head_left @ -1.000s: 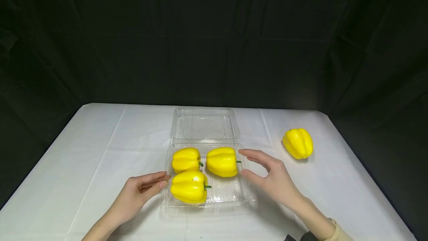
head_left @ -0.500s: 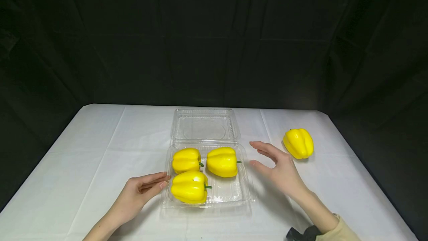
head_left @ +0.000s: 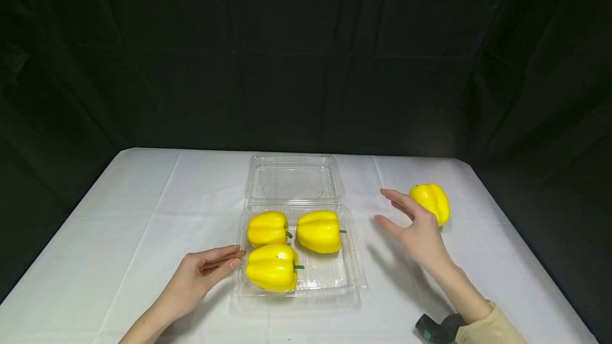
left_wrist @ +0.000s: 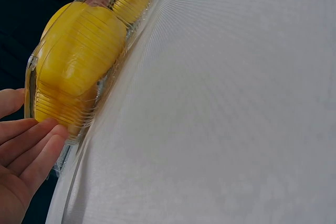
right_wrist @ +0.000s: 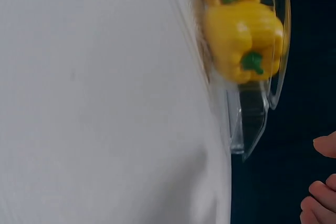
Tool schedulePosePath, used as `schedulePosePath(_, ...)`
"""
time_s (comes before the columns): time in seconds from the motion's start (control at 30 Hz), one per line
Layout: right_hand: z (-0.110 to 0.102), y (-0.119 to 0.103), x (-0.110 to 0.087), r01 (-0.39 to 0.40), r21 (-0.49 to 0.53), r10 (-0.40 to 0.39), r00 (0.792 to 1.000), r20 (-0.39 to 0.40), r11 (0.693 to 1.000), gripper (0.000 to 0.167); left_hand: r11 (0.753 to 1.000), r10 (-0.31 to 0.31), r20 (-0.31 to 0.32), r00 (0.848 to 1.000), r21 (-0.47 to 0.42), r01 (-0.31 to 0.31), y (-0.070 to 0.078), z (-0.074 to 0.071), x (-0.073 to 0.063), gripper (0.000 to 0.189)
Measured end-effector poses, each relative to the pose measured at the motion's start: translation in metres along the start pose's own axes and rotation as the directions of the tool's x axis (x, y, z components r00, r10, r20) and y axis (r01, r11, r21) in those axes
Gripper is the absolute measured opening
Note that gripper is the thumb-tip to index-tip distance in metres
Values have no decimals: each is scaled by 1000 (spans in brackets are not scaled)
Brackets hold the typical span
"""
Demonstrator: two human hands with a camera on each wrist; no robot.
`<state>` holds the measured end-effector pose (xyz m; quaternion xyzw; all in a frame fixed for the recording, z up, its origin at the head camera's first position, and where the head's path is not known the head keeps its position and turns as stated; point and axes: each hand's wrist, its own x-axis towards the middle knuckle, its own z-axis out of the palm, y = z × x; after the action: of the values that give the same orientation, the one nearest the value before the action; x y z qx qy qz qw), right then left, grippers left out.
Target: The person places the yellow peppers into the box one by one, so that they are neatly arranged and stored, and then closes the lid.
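A clear plastic clamshell container [head_left: 327, 272] lies opened out on the white table, its lid [head_left: 291, 182] folded back behind the base. Inside the base sit three yellow bell peppers: one at back left [head_left: 268, 229], one at front left [head_left: 272, 268] and one at back right [head_left: 319, 232], with green stems pointing right. At the left wall, my left hand [head_left: 203, 277] pinches the rim between thumb and fingers; the left wrist view shows its fingertips [left_wrist: 50, 129] against the ribbed side. My right hand [head_left: 418, 232] hovers right of the container, fingers spread and holding nothing, partly covering a fourth pepper [head_left: 434, 200].
Black cloth [head_left: 306, 57] hangs behind and at both sides of the table [head_left: 143, 259]. A dark wrist-worn device [head_left: 440, 328] shows by the right sleeve [head_left: 490, 328].
My right hand has moved away from the container to the right and back, toward the lone bell pepper. The left hand stays at the rim.
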<state>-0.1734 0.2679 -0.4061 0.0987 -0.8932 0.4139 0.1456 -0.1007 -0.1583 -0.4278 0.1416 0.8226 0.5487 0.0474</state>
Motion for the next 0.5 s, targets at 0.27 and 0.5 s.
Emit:
schedulePosePath(0.27, -8, 10, 7, -60, -42, 57, 997, -60, 997, 52, 999, -37, -21, 999, 0, 37, -1, 1, 1, 44)
schedulePosePath(0.5, -14, 19, 11, -109, -39, 104, 988, -114, 993, 52, 1000, -1, -3, 1000, -4, 1, 0, 0, 0, 44)
